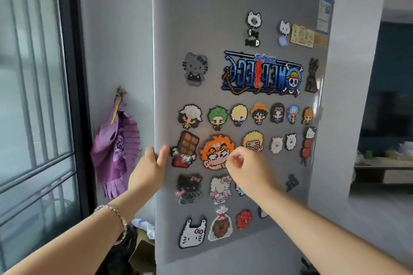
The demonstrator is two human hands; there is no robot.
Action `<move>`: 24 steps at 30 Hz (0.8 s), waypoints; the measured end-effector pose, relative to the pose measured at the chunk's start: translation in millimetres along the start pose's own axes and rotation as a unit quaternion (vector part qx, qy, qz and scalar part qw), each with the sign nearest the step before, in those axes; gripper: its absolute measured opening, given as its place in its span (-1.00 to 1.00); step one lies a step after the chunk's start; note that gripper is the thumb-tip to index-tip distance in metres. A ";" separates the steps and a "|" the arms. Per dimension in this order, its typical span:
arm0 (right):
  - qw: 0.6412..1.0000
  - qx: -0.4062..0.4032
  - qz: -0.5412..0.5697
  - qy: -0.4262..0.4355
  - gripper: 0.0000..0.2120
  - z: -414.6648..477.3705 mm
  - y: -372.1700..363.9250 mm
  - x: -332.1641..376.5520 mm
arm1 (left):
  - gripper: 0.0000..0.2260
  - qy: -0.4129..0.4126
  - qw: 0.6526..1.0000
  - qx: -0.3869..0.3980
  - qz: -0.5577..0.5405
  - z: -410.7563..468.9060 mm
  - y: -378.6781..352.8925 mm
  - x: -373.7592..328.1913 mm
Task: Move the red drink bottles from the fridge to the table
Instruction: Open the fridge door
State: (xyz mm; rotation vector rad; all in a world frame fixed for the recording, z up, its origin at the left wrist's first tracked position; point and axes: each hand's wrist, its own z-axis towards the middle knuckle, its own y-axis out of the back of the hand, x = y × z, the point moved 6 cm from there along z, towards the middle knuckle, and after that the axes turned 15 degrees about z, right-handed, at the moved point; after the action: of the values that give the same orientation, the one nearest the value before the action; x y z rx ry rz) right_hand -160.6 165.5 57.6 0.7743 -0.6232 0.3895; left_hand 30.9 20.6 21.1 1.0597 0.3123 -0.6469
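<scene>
Fridge door (201, 18) is standing upright, its long axis running vertically and its grey face pointing toward the camera. It is covering the inside, so it is hiding the red drink bottles and their place cannot be told. The left hand (153, 159), wearing a beaded bracelet (116, 216) at the wrist, is gripping the door's left edge, with the fingers wrapping round the edge and the thumb lying on the front. The right hand (242, 163) is hovering just in front of the door, fingers curling into a loose fist and holding nothing, beside an orange-haired magnet (214, 152). Pixel-bead magnets are crowding the face, among them a blue logo (261, 72), a chocolate bar (186, 148) right by the left thumb, and a white cat-faced bag (192, 233) low down. A purple folded fan (116, 147) is hanging on the wall to the left, next to a barred window (33, 96), with boxes and bags (143, 241) lying on the floor below. A low worktop (384, 163) is showing in the far room at the right.
</scene>
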 end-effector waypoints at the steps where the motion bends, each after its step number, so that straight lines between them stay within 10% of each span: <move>1: 1.000 -0.010 0.011 0.018 -0.86 -12.8 8.5 5.0 | -0.59 -0.004 1.000 -0.003 0.004 -16.4 8.9 -6.5; 11: 0.984 -0.069 0.031 0.163 -0.49 -153.1 130.8 62.5 | -0.73 -0.109 0.990 0.026 -0.087 -219.9 63.5 -132.5; 17: 0.988 -0.118 -0.043 0.085 -0.23 -207.8 204.7 41.0 | -0.70 -0.227 0.945 0.160 -0.174 -298.4 60.0 -213.1; 24: 0.957 -0.257 -0.095 -0.101 0.02 -219.4 303.7 -27.1 | -0.73 -0.235 0.951 0.139 -0.147 -305.3 43.5 -299.3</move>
State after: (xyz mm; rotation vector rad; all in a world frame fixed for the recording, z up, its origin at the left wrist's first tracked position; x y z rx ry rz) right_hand -262.6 526.4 78.6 0.3693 -0.7919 -0.0363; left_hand -154.1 405.7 68.1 1.0977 -0.0434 -1.2130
